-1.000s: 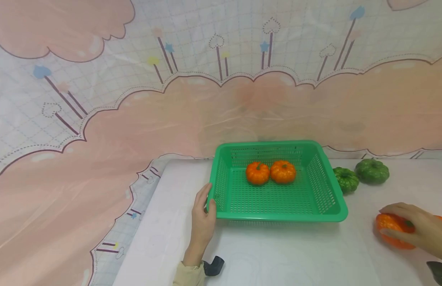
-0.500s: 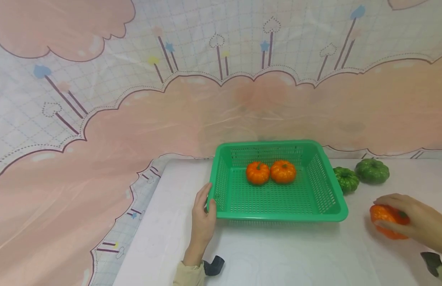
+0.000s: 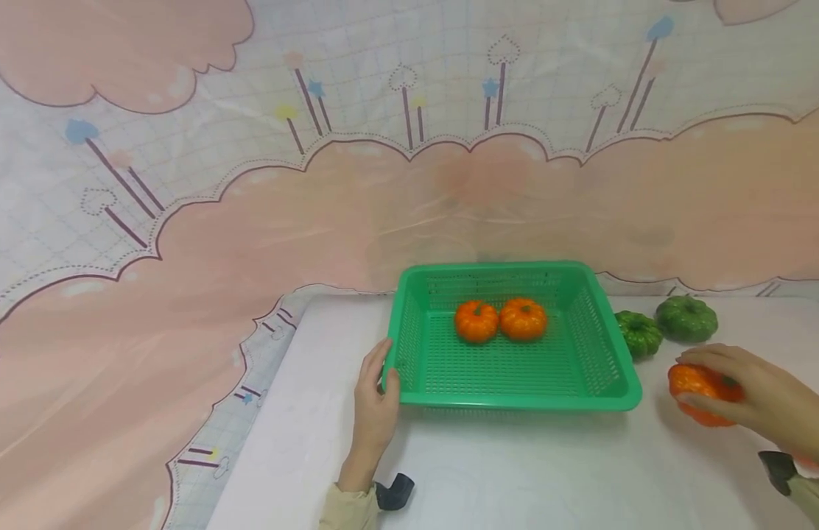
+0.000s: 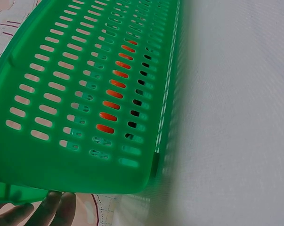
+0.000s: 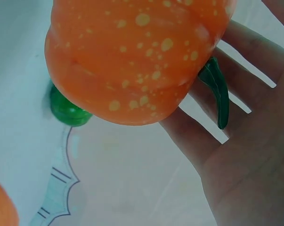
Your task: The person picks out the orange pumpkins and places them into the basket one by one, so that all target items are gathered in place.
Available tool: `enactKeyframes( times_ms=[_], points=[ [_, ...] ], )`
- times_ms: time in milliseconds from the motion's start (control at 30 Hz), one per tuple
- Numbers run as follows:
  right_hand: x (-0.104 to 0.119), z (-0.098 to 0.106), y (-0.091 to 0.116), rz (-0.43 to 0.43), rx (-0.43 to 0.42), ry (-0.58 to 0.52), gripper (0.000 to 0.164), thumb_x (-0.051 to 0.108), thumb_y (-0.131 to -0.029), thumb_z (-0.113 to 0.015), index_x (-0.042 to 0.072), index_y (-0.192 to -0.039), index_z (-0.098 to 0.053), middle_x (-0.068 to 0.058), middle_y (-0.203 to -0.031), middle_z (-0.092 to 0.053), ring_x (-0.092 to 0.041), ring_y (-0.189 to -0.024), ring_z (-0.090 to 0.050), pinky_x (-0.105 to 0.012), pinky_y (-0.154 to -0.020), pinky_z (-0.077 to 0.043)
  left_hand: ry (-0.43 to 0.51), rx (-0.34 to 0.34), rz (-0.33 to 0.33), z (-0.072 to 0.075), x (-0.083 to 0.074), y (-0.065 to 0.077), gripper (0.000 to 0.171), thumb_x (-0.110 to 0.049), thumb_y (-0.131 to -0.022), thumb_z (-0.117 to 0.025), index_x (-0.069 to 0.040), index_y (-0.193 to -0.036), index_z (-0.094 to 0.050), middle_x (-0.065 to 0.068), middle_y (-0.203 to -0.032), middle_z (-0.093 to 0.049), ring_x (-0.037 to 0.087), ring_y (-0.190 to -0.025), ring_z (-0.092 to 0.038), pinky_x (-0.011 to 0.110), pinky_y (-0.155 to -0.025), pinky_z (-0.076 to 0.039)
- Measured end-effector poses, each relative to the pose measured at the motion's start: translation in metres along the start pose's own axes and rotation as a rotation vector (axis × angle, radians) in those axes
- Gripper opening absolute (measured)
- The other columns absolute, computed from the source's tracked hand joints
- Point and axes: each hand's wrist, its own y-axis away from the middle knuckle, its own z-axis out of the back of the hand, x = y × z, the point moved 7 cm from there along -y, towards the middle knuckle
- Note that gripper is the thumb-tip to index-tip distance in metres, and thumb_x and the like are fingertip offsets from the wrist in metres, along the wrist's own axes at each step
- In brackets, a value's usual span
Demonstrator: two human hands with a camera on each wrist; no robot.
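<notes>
My left hand (image 3: 375, 412) grips the left rim of a green plastic basket (image 3: 509, 402), thumb on the near side and fingers along the outside. In the left wrist view its fingers (image 4: 47, 209) show at the edge of the basket's slotted wall (image 4: 80, 165). Two small orange pumpkins (image 3: 476, 321) sit side by side inside, toward the back. To the right of the basket, my right hand (image 3: 761, 397) holds a larger orange pumpkin (image 3: 691, 379) between thumb and fingers. The right wrist view shows its yellow-speckled skin (image 5: 137, 61) and curved green stem (image 5: 217, 89) facing the palm.
Two green pumpkins, one (image 3: 638, 335) by the basket's right wall and another (image 3: 686, 319) behind it, stand on the white table (image 3: 535, 471). Part of another orange thing (image 3: 807, 464) shows beneath the right wrist. A patterned cloth (image 3: 409, 213) hangs behind the table.
My right hand has moved left and away from me with the orange pumpkin, closer to the basket and green pumpkins. The left hand and basket stay in place.
</notes>
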Motion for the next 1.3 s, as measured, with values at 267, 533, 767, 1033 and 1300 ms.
enactKeyframes(
  times_ms=[267,533,767,1033,1300],
  points=[
    [0.015,0.011,-0.006,0.126,-0.136,-0.003,0.049,0.029,-0.076,-0.086,0.006,-0.116,-0.068,-0.021,-0.116,-0.063,-0.036,-0.095,-0.059,-0.054,-0.07,-0.057,0.011,0.006,-0.011,0.0,0.001,0.0,0.046,-0.003,-0.101,-0.046,-0.009,-0.147,-0.046,0.01,-0.153,-0.041,0.03,-0.142,-0.04,0.041,-0.112,-0.041],
    [0.025,0.018,-0.009,0.175,-0.179,0.024,0.05,0.028,-0.074,-0.087,0.008,-0.116,-0.068,-0.018,-0.116,-0.064,-0.034,-0.095,-0.06,-0.046,-0.067,-0.057,-0.001,0.008,0.001,0.0,0.0,0.001,0.047,-0.002,-0.101,-0.045,-0.008,-0.147,-0.046,0.011,-0.153,-0.041,0.03,-0.142,-0.039,0.042,-0.112,-0.041],
    [0.033,0.024,-0.015,0.184,-0.184,0.023,0.051,0.03,-0.075,-0.086,0.009,-0.118,-0.067,-0.014,-0.118,-0.064,-0.032,-0.097,-0.059,-0.048,-0.07,-0.056,0.0,0.012,-0.005,0.0,0.0,0.001,0.046,-0.003,-0.102,-0.045,-0.009,-0.148,-0.045,0.011,-0.153,-0.041,0.03,-0.143,-0.039,0.044,-0.113,-0.04],
    [0.043,0.03,-0.02,0.208,-0.212,0.024,0.05,0.031,-0.074,-0.087,0.01,-0.116,-0.069,-0.013,-0.12,-0.064,-0.03,-0.1,-0.06,-0.047,-0.072,-0.057,-0.001,0.007,-0.001,0.0,0.002,0.0,0.046,-0.003,-0.102,-0.045,-0.01,-0.147,-0.046,0.01,-0.153,-0.041,0.029,-0.142,-0.04,0.043,-0.112,-0.042],
    [0.053,0.032,-0.025,0.213,-0.193,0.0,0.047,0.032,-0.077,-0.086,0.013,-0.116,-0.069,-0.01,-0.121,-0.062,-0.027,-0.104,-0.057,-0.044,-0.08,-0.056,0.0,0.005,-0.007,0.001,0.001,0.0,0.046,-0.003,-0.101,-0.046,-0.009,-0.147,-0.047,0.012,-0.153,-0.041,0.031,-0.142,-0.04,0.042,-0.111,-0.042]
  ],
)
